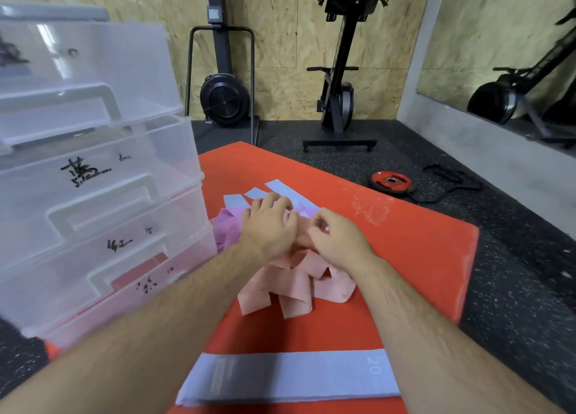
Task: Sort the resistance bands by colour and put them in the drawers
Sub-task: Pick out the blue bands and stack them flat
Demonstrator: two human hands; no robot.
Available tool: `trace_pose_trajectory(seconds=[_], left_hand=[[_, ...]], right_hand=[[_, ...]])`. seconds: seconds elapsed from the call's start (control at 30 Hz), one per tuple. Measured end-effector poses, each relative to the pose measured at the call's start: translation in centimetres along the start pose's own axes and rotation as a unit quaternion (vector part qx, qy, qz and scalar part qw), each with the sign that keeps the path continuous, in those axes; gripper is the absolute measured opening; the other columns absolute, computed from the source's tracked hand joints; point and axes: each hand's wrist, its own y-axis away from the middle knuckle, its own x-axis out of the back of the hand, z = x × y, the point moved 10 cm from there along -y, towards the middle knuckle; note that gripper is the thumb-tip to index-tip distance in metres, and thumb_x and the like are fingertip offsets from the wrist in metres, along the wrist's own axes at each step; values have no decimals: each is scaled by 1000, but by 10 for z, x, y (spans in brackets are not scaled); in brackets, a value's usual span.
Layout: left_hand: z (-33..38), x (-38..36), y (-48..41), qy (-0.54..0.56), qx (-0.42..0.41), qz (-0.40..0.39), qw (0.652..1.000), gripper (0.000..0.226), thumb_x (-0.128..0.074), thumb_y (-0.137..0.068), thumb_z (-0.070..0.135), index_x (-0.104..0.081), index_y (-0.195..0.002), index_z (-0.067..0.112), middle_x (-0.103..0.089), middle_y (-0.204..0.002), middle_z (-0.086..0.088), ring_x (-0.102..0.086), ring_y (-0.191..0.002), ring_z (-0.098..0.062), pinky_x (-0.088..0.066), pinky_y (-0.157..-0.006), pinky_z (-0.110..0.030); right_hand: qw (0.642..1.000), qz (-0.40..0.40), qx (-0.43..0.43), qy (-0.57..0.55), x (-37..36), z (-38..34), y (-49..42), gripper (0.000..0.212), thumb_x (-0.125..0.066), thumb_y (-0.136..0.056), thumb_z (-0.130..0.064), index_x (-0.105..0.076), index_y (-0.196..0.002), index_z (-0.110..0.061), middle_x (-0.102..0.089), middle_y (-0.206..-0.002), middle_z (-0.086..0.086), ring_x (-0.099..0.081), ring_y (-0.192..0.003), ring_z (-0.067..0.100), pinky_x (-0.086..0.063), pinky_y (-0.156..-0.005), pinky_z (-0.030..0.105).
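Observation:
A heap of resistance bands lies on the orange mat (405, 257). Salmon-pink bands (290, 285) fan out toward me, purple-pink bands (226, 229) sit at the heap's left, and light blue bands (277, 189) stick out at its far side. My left hand (269, 223) rests palm down on the heap with its fingers curled over the far bands. My right hand (336, 239) pinches into the heap beside it; what it holds is hidden by the fingers. One flat light blue band (290, 376) lies apart near me. The clear plastic drawers (93, 195) stand at the left, labelled in black marker.
Gym machines (224, 98) stand against the plywood wall behind the mat. A red weight plate (391, 181) and a black strap (452, 176) lie on the dark rubber floor to the right. A mirror runs along the right wall.

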Motion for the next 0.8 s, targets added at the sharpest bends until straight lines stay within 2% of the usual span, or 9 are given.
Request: trace_pose_trajectory(seconds=[0.07,0.13,0.27,0.33,0.4,0.47,0.53,0.67,0.8], left_hand=[[-8,-7,-23,6,40,-26,999,29,-33,-97,40,-57,-111,30,-49,-129,5,-41,-121,-25,-28,-98,-40],[-24,-12,-47,-10,93,-47,995,34,-30,-98,40,-55,-119,30,-46,-132,-1,-42,-121,-32,-30,-100,-43],[-75,-33,-81,-107,238,-145,954,46,-38,-93,38,-41,-139,34,-38,-137,-10,-42,-127,-42,-35,-106,-49],[-98,-41,-91,-141,291,-177,929,55,-38,-90,48,-34,-145,39,-30,-147,-12,-33,-135,-47,-31,-110,-55],[-112,-61,-104,-139,291,-215,922,64,-38,-84,62,-40,-143,36,-35,-151,-12,-35,-135,-44,-31,-109,-55],[-119,-81,-116,-156,278,-245,916,73,-43,-70,72,-53,-131,33,-49,-141,-10,-44,-129,-40,-35,-104,-57],[-124,-83,-120,-177,311,-218,908,77,-52,-60,75,-55,-125,35,-49,-132,-10,-44,-125,-45,-35,-99,-59],[-110,-72,-130,-196,266,-158,931,56,-61,-82,50,-57,-130,22,-51,-131,-12,-47,-124,-38,-40,-101,-44],[-95,-63,-132,-202,202,-145,947,31,-61,-87,29,-66,-111,10,-64,-119,-9,-59,-113,-30,-46,-90,-33]], right_hand=[[998,52,-16,-1,13,18,-10,7,-44,-91,-33,-51,-93,-31,-62,-96,-9,-58,-91,21,-49,-81,43],[996,65,-53,38,15,45,-20,17,-39,-96,-24,-53,-105,-30,-56,-115,-2,-52,-107,27,-44,-92,41],[987,21,-131,86,-1,84,-42,40,-36,-96,-21,-58,-123,-40,-47,-143,1,-38,-130,30,-29,-108,40],[983,-5,-143,113,-14,88,-49,44,-38,-96,-24,-56,-129,-46,-37,-155,-1,-29,-140,29,-21,-113,41],[983,4,-113,146,-22,84,-55,40,-42,-97,-29,-56,-130,-45,-39,-153,-7,-27,-141,26,-21,-112,41],[984,30,-83,156,-22,81,-62,34,-47,-98,-29,-60,-127,-41,-48,-142,-12,-35,-133,24,-26,-106,38],[987,47,-63,139,-22,83,-69,31,-53,-96,-24,-66,-122,-35,-52,-134,-10,-42,-124,26,-32,-103,35],[997,61,-38,39,-22,81,-72,35,-54,-84,1,-72,-111,-13,-54,-122,5,-54,-113,31,-42,-100,35],[997,65,-51,-3,-17,73,-68,27,-57,-86,3,-71,-107,-6,-52,-117,3,-57,-100,23,-38,-81,23]])
